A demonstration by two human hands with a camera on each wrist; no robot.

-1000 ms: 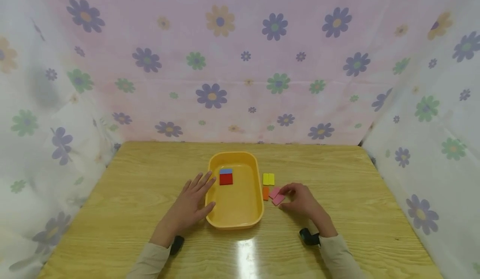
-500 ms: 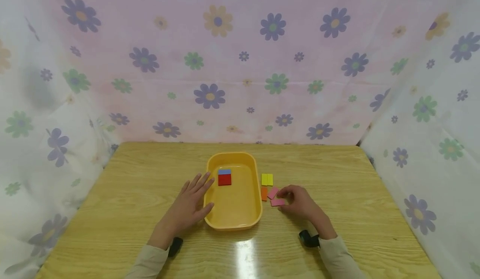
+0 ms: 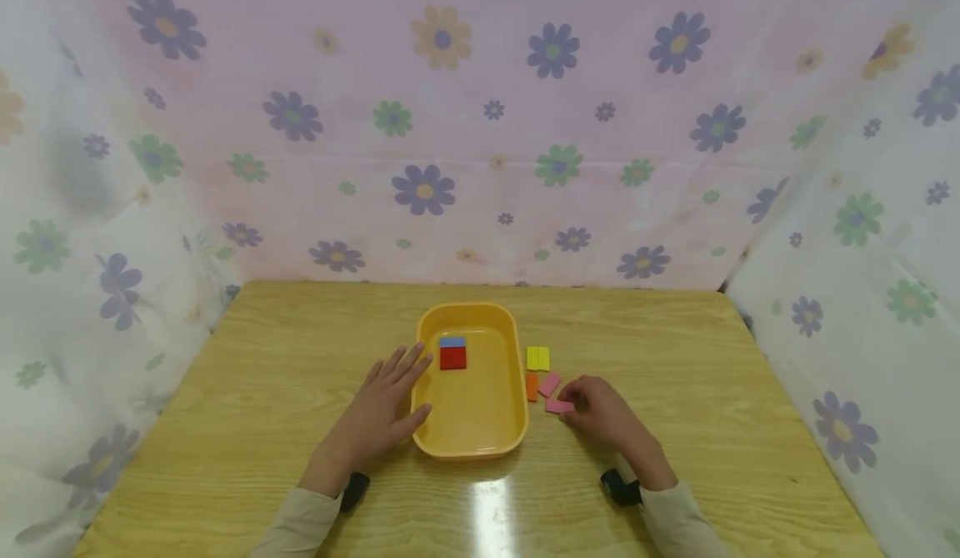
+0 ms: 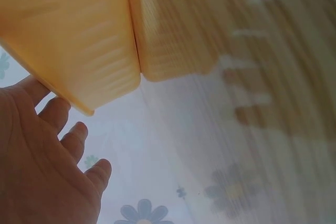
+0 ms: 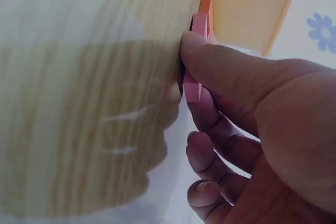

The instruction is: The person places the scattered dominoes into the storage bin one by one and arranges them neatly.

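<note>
My left hand [image 3: 378,412] rests with spread fingers at the left rim of a yellow plastic tub [image 3: 480,424]; in the left wrist view its fingertips meet the tub's edge. To the right of the tub, my right hand [image 3: 606,414] pinches a flat pink tile [image 3: 557,406] at its right end, low over the table. The right wrist view has this pink tile [image 5: 193,92] between thumb and index finger, the other fingers loosely curled. A second pink tile [image 3: 550,384] lies slanted just behind it, beside an orange tile [image 3: 532,387] along the tub's wall.
Two yellow tiles [image 3: 537,359] lie side by side, right of the tub. Inside the tub, a blue piece [image 3: 452,342] borders a red piece [image 3: 453,359] near the back left. The wooden table [image 3: 690,358] ends at a flowered curtain [image 3: 480,233].
The nearer pink tile has turned from slanted to lying nearly sideways and parted from the other pink tile. My right hand has shifted slightly with it; my left hand keeps its place.
</note>
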